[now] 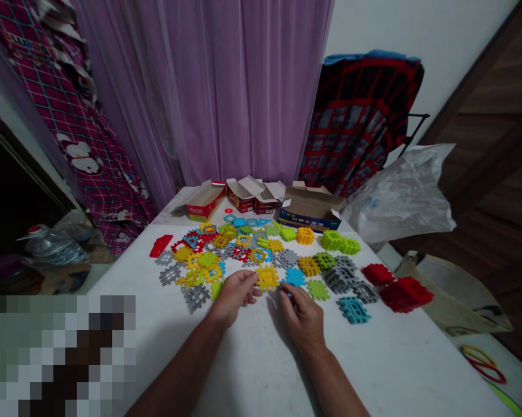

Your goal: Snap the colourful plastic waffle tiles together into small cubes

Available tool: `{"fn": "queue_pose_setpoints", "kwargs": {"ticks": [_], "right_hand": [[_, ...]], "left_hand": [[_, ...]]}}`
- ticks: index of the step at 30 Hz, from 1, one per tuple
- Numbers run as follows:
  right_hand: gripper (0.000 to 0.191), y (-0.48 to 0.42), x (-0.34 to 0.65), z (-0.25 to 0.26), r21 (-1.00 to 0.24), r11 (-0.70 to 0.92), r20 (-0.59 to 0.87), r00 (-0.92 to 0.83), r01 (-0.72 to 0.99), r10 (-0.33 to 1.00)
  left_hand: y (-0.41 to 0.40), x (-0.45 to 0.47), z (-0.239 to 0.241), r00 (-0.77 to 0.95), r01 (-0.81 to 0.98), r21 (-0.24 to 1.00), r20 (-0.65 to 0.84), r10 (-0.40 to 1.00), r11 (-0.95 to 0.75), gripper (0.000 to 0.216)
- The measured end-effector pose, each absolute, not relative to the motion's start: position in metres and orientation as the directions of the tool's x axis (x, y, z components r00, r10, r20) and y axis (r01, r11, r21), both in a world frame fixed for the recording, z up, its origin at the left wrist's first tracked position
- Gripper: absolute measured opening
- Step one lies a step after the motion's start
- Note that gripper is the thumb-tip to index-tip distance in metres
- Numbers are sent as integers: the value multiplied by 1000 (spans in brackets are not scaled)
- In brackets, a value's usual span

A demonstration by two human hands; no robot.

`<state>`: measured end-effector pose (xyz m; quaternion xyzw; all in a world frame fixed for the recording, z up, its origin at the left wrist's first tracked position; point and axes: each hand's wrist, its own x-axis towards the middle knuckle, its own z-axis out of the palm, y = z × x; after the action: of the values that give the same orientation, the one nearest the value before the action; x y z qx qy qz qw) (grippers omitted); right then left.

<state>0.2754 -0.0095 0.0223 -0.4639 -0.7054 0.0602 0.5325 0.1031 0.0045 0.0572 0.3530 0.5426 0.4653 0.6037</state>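
A yellow square building tile (267,278) with notched edges and window-like openings is held up off the white table. My left hand (237,296) pinches its left edge between thumb and fingers. My right hand (303,315) is closed with its fingertips by the tile's right edge; a bit of blue shows at its fingers, but what they grip is not clear. Just beyond that hand lie a blue tile (294,277) and a lime-green tile (318,290). A mixed heap of tiles (208,259) spreads ahead and to the left.
On the right stand stacks of grey tiles (339,280), red tiles (406,294), teal tiles (353,310) and green tiles (339,242). Orange tiles (305,235) are stacked farther back. Open cartons, including a blue box (309,221), line the far edge beside a clear plastic bag (402,194).
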Motion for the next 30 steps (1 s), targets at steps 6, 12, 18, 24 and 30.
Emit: {"fn": "queue_pose_setpoints", "kwargs": {"ticks": [6, 12, 18, 24, 30], "right_hand": [[21, -10, 275, 23, -589, 554, 685, 0, 588, 728], [17, -11, 276, 28, -602, 553, 673, -7, 576, 740], [17, -12, 278, 29, -580, 610, 688, -77, 540, 722], [14, -12, 279, 29, -539, 610, 690, -111, 581, 715], [14, -12, 281, 31, -475, 624, 704, -158, 620, 692]], "left_hand": [[6, 105, 53, -3, -171, 925, -344, 939, 339, 53], [7, 102, 53, -13, -154, 932, -334, 942, 328, 52], [7, 101, 51, -8, -115, 940, -323, 946, 320, 54], [7, 103, 53, -1, -86, 944, -321, 947, 320, 54], [7, 105, 60, 3, -112, 943, -316, 949, 314, 50]]}}
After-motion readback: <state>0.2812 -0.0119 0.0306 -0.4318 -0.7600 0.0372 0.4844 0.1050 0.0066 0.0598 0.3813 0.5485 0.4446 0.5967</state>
